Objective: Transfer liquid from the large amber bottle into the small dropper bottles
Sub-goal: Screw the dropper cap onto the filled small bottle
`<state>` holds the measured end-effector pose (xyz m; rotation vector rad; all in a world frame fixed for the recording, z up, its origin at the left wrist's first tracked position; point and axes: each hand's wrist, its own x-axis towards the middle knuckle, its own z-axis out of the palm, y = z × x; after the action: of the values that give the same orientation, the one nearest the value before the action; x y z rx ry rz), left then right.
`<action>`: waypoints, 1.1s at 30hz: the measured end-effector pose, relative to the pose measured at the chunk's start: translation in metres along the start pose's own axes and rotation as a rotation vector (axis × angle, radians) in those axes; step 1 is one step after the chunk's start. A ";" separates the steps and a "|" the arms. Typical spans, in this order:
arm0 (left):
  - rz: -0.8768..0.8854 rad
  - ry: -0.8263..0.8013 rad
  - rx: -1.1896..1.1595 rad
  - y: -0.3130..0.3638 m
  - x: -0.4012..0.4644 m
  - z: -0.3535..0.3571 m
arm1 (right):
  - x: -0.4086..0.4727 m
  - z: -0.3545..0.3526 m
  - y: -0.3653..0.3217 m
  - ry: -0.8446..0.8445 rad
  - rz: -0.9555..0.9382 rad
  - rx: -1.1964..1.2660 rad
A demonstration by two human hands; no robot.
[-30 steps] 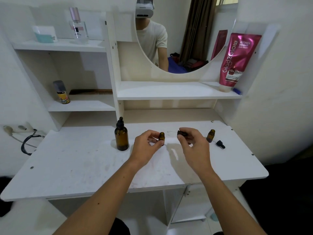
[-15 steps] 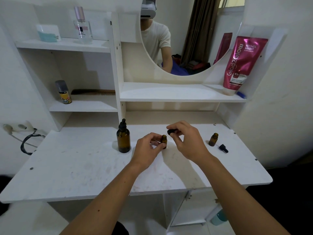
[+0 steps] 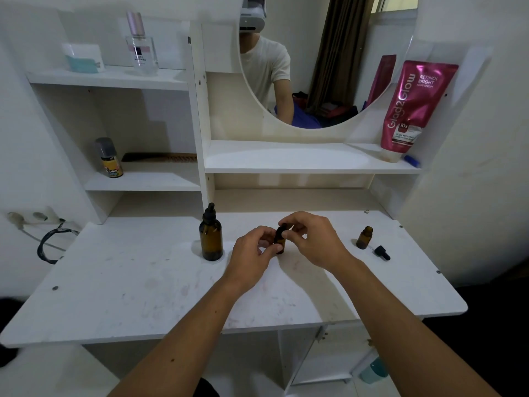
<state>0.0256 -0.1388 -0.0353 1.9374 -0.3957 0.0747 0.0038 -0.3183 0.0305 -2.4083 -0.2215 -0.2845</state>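
Observation:
The large amber bottle point(image 3: 211, 239) stands upright on the white tabletop point(image 3: 143, 287) with its black dropper cap on. Just to its right, my left hand point(image 3: 252, 253) grips a small amber dropper bottle point(image 3: 280, 244) that stands on the table. My right hand point(image 3: 315, 242) pinches the black dropper cap point(image 3: 281, 229) sitting on top of that small bottle. A second small amber bottle point(image 3: 364, 238) stands uncapped at the right, and its black dropper cap point(image 3: 382, 252) lies on the table beside it.
Shelves rise behind the table, holding a perfume bottle point(image 3: 140, 45), a small spray can point(image 3: 109, 158), a comb point(image 3: 160, 157) and a pink pouch point(image 3: 412, 107). A mirror point(image 3: 315, 61) shows the person. A black cable point(image 3: 50, 245) hangs at the left wall socket.
My right hand carried the black dropper cap leftward and down onto the small bottle held by my left hand. The other bottles stayed put.

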 end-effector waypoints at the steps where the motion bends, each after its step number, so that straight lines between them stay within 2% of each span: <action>1: 0.001 -0.001 0.004 -0.001 0.000 0.000 | 0.001 0.000 0.000 0.004 0.002 0.005; 8: 0.001 -0.015 0.019 -0.001 0.000 0.001 | 0.000 -0.001 0.001 -0.007 -0.008 0.042; 13: 0.000 -0.012 0.030 -0.002 0.001 0.001 | 0.003 0.003 0.001 0.022 0.060 0.060; 18: -0.001 -0.012 0.034 -0.002 0.001 0.001 | -0.001 0.001 -0.002 0.003 -0.016 0.036; 22: 0.021 -0.013 0.029 -0.003 0.000 0.001 | 0.002 0.005 -0.001 0.051 0.034 0.071; 27: 0.022 -0.017 0.024 -0.003 0.000 0.001 | -0.002 0.006 0.004 0.041 -0.031 0.082; 31: 0.025 -0.017 0.025 -0.003 -0.001 0.001 | 0.000 0.008 0.003 0.078 0.039 0.086; 33: 0.013 -0.026 0.024 -0.002 -0.001 0.001 | -0.001 0.008 0.003 0.076 0.008 0.067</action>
<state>0.0252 -0.1385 -0.0377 1.9610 -0.4262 0.0626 0.0050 -0.3154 0.0222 -2.3267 -0.1844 -0.3582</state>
